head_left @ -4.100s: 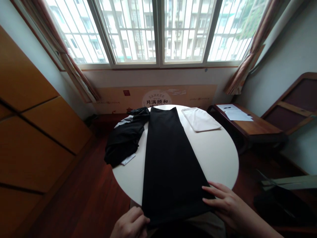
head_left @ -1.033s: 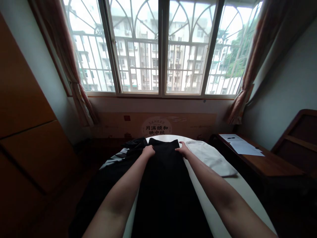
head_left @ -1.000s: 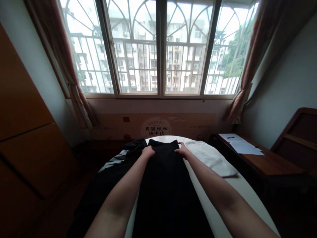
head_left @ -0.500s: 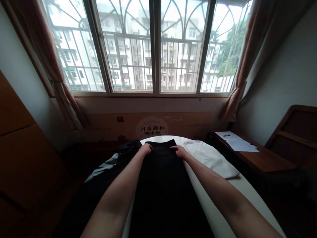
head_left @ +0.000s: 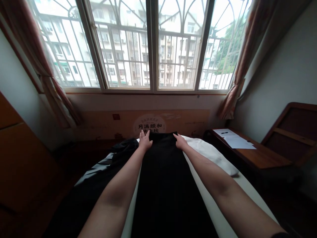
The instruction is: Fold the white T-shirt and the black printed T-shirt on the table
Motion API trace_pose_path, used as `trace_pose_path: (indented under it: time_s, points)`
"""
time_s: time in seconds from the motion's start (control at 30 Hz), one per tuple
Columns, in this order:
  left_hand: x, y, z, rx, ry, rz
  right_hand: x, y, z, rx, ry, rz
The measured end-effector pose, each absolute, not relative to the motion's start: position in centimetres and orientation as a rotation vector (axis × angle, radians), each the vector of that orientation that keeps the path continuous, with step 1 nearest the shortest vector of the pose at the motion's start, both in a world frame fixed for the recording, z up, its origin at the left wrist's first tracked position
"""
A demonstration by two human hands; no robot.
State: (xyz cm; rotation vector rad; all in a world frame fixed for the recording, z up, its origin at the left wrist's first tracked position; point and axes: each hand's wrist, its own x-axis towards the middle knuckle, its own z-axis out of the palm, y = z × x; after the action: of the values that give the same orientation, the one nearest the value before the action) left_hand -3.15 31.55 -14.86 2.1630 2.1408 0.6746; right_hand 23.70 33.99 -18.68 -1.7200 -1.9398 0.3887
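A long black garment (head_left: 168, 185) lies lengthwise over a white rounded table (head_left: 250, 195), its far edge straight and slightly raised. At its far left corner is my left hand (head_left: 145, 140), thumb against the cloth and some fingers pointing up, closed on the edge. My right hand (head_left: 180, 142) pinches the far right corner. Dark crumpled cloth (head_left: 123, 148) lies left of my left forearm. To the right of my right hand is a folded white cloth (head_left: 210, 153).
Beyond the table stands a printed board (head_left: 104, 124) under a barred window. On the right, a wooden side table (head_left: 269, 157) bears papers (head_left: 235, 140) and a pen. An orange-brown cabinet (head_left: 19, 158) stands at the left.
The far edge of the black garment has risen a little with both hands. My left hand's fingers now point upward. The view has shifted slightly.
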Motion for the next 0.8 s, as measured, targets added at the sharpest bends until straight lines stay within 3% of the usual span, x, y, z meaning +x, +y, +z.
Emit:
trace_pose_path:
  time_s: [0.17, 0.3, 0.47, 0.8]
  points:
    - [-1.7, 27.9, -16.6, 2.316, 2.069, 0.448, 23.1, 31.5, -19.7, -1.827, -1.914, 0.267]
    - [0.7, 23.7, -17.3, 2.318, 2.023, 0.237, 21.2, 28.0, -20.7, -1.588, -2.147, 0.141]
    - [3.2, 15.1, -17.5, 2.32, 1.937, 0.103, 19.6, 25.2, -22.8, -1.477, -2.311, 0.275]
    - [9.4, -1.8, -24.3, 2.696, 0.791, 0.188, 19.2, 29.0, -22.1, -1.638, -2.274, 0.43]
